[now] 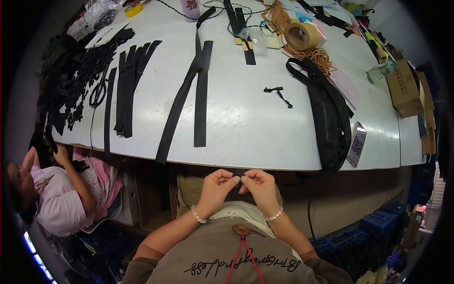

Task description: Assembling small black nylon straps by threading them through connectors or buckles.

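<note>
My left hand [215, 192] and my right hand [263, 191] meet just in front of the table's near edge, thumbs and forefingers pinched together. Something small and dark shows between the fingertips, too covered to name. Beyond them, two long black straps [200, 99] lie on the white table [246, 132], one slanting across towards the near edge. Two short black cord pieces [273, 89] rest further right. A black bag [328, 125] with a handle loop lies at the right, and a phone [357, 144] sits beside it.
At the left are a stack of black straps [126, 90], scissors [98, 93] and a heap of black pieces [85, 71]. A co-worker [66, 201] sits there. Brown tape [301, 36], orange cord [279, 19] and a cardboard box [404, 90] stand far right. Blue crates [380, 220] are below.
</note>
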### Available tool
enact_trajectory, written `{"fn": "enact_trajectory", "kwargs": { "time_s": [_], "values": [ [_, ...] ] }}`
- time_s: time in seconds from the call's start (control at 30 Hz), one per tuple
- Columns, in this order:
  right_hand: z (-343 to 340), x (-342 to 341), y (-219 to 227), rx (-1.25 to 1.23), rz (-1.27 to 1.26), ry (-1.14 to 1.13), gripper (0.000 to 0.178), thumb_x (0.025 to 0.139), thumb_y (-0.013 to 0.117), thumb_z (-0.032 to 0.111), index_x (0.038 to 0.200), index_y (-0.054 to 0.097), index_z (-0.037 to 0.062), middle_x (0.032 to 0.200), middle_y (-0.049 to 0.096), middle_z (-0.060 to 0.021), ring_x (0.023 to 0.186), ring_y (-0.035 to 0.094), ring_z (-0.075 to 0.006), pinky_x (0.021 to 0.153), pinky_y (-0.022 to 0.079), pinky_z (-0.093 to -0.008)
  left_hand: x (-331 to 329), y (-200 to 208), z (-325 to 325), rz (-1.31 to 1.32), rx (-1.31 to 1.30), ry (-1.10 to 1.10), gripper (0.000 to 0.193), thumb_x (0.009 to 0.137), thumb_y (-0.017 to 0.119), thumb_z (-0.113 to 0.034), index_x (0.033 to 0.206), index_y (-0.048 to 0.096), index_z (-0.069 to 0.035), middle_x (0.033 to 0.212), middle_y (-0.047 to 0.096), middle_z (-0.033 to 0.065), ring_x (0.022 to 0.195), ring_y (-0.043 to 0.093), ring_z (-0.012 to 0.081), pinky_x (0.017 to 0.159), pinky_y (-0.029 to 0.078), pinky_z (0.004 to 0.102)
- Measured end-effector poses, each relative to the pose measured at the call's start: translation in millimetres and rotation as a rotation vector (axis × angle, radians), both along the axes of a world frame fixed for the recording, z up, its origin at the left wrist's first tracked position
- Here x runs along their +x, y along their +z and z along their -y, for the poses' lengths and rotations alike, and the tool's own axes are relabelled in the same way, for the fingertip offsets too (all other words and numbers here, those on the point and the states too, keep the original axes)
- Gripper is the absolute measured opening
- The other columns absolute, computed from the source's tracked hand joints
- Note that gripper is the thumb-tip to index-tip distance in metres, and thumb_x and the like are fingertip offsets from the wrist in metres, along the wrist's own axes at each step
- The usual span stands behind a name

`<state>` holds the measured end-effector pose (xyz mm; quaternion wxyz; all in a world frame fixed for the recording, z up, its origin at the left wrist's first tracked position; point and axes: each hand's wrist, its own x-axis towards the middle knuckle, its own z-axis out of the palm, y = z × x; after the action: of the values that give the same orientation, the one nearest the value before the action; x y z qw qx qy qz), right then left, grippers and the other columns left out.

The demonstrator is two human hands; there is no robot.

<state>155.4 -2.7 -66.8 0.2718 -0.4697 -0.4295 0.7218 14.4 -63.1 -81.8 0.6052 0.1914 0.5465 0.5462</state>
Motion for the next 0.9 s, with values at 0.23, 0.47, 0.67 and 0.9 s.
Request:
{"fn": "enact_trajectory", "kwargs": {
  "time_s": [0.23,0.47,0.67,0.9],
  "values": [
    [11,-6,-22,-0.423,-0.217,-0.270,0.009,0.085,0.064,0.007,0.090,0.059,0.0011,0.069,0.057,-0.0021,0.056,0.054,-0.0099,0.052,0.048,-0.0248,5,-23,0,0.183,-0.079,0.102,0.011,0.085,0.066,-0.008,0.090,0.060,0.000,0.081,0.064,0.0032,0.073,0.057,0.0052,0.065,0.045,0.0185],
    [16,-16,-24,-0.364,-0.267,-0.411,0.005,0.085,0.062,0.005,0.086,0.058,0.0033,0.069,0.054,0.0013,0.056,0.047,-0.0062,0.052,0.041,-0.0215,8,-23,-7,0.250,-0.104,0.148,0.009,0.084,0.066,-0.007,0.088,0.061,0.000,0.082,0.065,0.0038,0.073,0.058,0.0058,0.066,0.046,0.0187],
    [16,-24,-24,-0.323,-0.273,-0.490,0.004,0.084,0.062,0.003,0.085,0.058,0.0024,0.070,0.054,0.0010,0.057,0.045,-0.0059,0.053,0.039,-0.0207,4,-21,-7,0.270,-0.084,0.099,0.004,0.085,0.064,-0.004,0.087,0.063,0.000,0.082,0.065,0.0052,0.077,0.059,0.0083,0.072,0.048,0.0211],
    [14,-31,-23,-0.341,-0.244,-0.554,0.004,0.084,0.061,0.001,0.083,0.058,0.0015,0.070,0.054,-0.0003,0.056,0.045,-0.0065,0.053,0.038,-0.0208,-2,-18,-9,0.250,-0.137,0.053,0.010,0.084,0.065,-0.008,0.088,0.063,0.001,0.079,0.067,0.0048,0.068,0.059,0.0057,0.058,0.045,0.0165]
  ]
}}
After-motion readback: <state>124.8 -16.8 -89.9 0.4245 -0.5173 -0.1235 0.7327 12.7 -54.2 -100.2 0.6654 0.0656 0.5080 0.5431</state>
